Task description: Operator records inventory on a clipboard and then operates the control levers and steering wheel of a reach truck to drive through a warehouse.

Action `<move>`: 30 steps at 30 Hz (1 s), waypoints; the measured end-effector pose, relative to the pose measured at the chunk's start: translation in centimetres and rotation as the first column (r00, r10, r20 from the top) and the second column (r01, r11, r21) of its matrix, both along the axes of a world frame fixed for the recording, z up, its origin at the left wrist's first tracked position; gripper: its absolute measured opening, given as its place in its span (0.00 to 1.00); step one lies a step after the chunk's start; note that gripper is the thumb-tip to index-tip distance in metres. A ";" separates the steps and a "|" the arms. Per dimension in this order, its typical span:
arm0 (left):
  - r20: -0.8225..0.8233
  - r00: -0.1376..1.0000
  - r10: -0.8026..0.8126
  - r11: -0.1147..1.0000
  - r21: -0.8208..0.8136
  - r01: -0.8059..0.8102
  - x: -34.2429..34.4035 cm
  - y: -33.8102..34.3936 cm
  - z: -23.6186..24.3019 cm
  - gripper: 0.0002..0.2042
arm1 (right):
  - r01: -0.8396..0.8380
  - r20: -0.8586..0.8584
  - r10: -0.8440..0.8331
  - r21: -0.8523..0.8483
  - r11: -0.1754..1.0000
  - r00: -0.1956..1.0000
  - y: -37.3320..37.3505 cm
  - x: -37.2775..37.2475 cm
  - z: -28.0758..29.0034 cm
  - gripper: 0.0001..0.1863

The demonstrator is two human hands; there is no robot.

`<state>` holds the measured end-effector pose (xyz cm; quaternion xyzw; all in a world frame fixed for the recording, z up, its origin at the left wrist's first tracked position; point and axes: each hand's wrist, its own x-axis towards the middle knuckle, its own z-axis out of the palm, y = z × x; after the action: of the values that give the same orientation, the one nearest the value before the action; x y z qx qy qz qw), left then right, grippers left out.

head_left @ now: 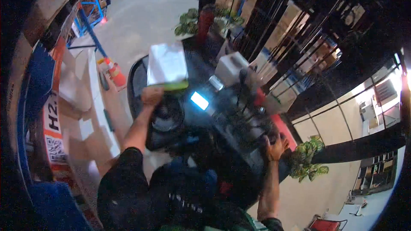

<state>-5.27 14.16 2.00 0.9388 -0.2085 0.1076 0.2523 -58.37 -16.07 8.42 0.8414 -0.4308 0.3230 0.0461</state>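
The left hand [152,96] is at the far-left part of a round black steering wheel [168,116], with its fingers curled in; whether its grip is clamped on the wheel or merely resting there I cannot tell. The wheel sits on the left half of a black console [200,69], near the person's body. The right hand [277,146] is at the near-right end of the dark controls [248,130], fingers bent over them; blur and shadow hide its grip, so I cannot tell whether it is closed on a lever. Just beyond the left hand lies a stack of white papers [168,64] with a yellow-green edge along its near side. To the right of the wheel a small screen [199,101] glows white, a silvery object [216,83] lies a little farther off, and a pale box [231,67] stands beyond that. A red strip [282,129] runs just beside the right hand, and a leafy green plant [309,156] is to its right. On the left, well apart from the hands, an orange cone [114,73] stands near a blue rack [88,10].
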 end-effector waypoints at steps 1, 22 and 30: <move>-0.012 1.000 0.002 1.000 0.029 -0.002 -0.7 -0.3 0.6 0.16 | -0.003 -0.022 0.007 0.190 0.982 1.000 2.3 2.5 3.6 0.29; 0.094 0.989 0.116 0.956 -0.281 -0.085 13.9 2.0 6.4 0.15 | 0.034 -0.157 0.001 0.218 0.975 0.988 -1.0 18.7 4.5 0.42; 0.089 0.994 0.058 0.848 -0.529 -0.002 11.3 -9.9 9.8 0.13 | 0.053 -0.159 -0.005 0.300 0.952 0.987 -10.5 16.2 8.4 0.50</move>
<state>6.01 4.31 11.77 0.8297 -0.1687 0.2123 0.4880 -42.16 -26.58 16.80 0.8547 -0.4828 0.1855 -0.0453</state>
